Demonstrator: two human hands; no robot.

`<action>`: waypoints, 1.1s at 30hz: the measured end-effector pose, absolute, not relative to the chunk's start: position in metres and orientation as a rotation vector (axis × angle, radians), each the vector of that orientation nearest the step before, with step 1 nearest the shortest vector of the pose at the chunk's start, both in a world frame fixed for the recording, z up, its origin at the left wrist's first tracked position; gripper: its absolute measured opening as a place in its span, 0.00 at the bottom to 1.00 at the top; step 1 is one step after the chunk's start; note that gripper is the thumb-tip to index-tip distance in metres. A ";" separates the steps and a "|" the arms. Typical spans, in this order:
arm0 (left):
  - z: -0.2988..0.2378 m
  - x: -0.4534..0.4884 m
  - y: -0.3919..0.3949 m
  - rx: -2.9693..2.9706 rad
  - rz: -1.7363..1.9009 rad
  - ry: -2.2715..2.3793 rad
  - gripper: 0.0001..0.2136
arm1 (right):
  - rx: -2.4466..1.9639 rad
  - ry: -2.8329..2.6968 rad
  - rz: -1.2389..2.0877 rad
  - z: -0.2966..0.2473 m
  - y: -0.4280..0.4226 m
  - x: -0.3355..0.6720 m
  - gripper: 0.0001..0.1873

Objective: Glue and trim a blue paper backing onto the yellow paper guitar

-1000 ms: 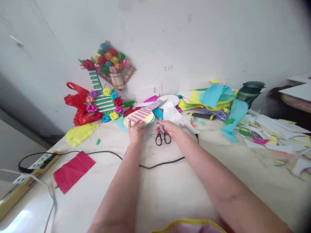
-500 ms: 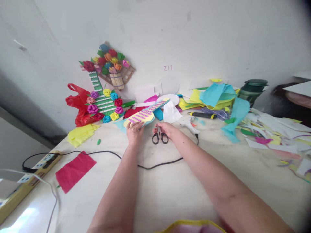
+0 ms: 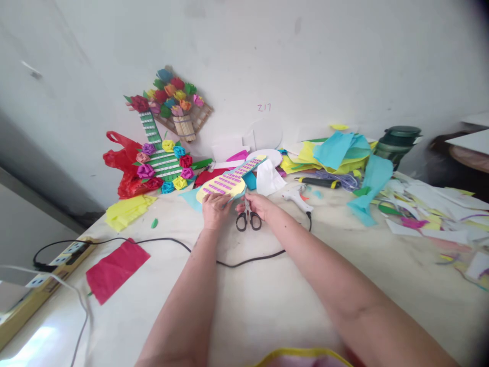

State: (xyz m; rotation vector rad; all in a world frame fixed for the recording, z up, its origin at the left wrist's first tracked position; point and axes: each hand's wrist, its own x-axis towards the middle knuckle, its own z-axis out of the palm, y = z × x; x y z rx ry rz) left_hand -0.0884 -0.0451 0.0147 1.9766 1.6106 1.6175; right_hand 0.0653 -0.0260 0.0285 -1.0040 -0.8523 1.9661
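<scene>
My left hand [image 3: 217,210] is closed on the near edge of a yellow paper guitar cutout [image 3: 229,186] with rows of pink strips. Light blue paper [image 3: 192,199] sticks out from under the cutout on the left and along its edges. In my right hand [image 3: 256,206] is a pair of scissors [image 3: 248,216], gripped near the pivot, with the black finger loops hanging toward me. The blades point away from me, close beside the cutout's right edge. Whether they touch the paper I cannot tell.
A white glue gun [image 3: 298,198] lies to the right, its black cord [image 3: 244,262] crossing the table in front. Behind it lie a black and yellow cutter [image 3: 319,181] and blue crepe paper [image 3: 340,149]. Paper scraps [image 3: 439,204] cover the right side. A flower-trimmed green guitar [image 3: 164,158] leans at the wall.
The cutout and my left hand have shifted slightly to the right. The scissors have moved a little left, closer to the cutout's edge.
</scene>
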 end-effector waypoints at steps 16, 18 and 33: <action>0.014 -0.086 -0.045 2.009 1.569 1.618 0.02 | -1.080 -0.920 1.875 0.036 -0.026 0.068 0.13; 0.013 -0.087 -0.044 2.028 1.573 1.625 0.02 | -1.086 -0.941 1.866 0.037 -0.026 0.069 0.13; 0.008 -0.086 -0.046 2.172 1.618 1.687 0.03 | -1.040 -1.104 1.846 0.025 -0.017 0.066 0.12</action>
